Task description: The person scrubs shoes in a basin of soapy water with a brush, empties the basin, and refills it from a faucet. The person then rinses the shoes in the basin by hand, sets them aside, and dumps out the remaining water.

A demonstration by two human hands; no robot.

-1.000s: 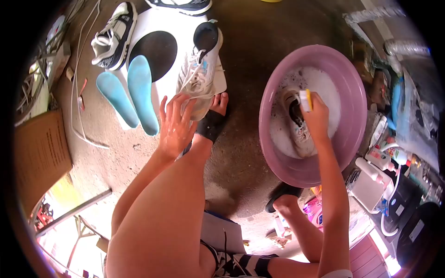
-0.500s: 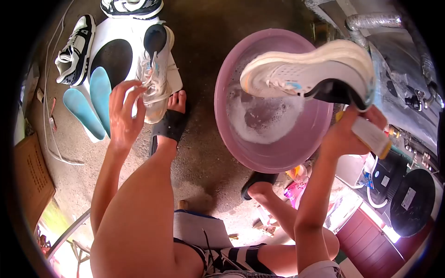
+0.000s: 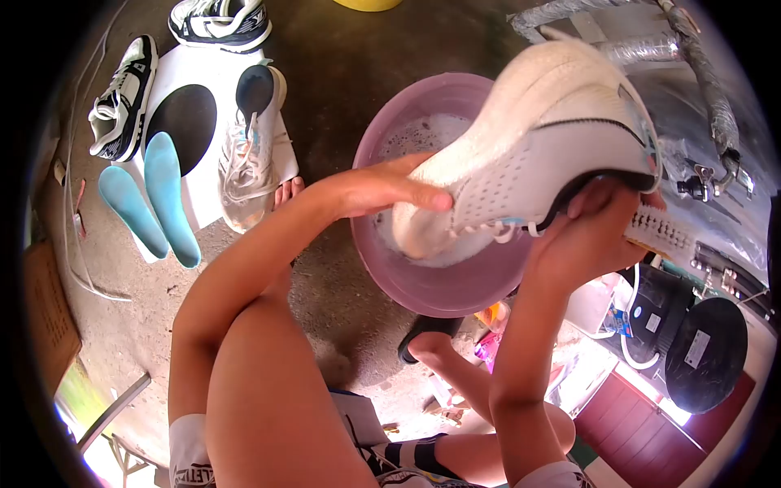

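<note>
My left hand (image 3: 386, 189) grips the toe end of a white sneaker (image 3: 561, 122), thumb on its upper and fingers out of sight behind the sole. At the heel, my right hand (image 3: 594, 232) has its fingers inside the collar opening. That same hand also holds a scrub brush (image 3: 661, 230), its pale bristles showing beyond the knuckles. The shoe is tilted above a pink basin (image 3: 373, 268) with foamy water in it. A second white sneaker (image 3: 246, 159), laces loose, rests on a white board (image 3: 201, 207) at left.
Two blue insoles (image 3: 169, 195) lean at the board's edge. Black-and-white sneakers (image 3: 126, 102) are at the upper left. Foil-wrapped pipes (image 3: 643, 50) and a tap (image 3: 700, 185) stand at the right. A yellow container (image 3: 368, 3) shows at the top edge.
My left hand left the laces of the sneaker on the board and took hold of the held sneaker's toe. That sneaker has tilted and come closer, and the brush has turned bristles outward.
</note>
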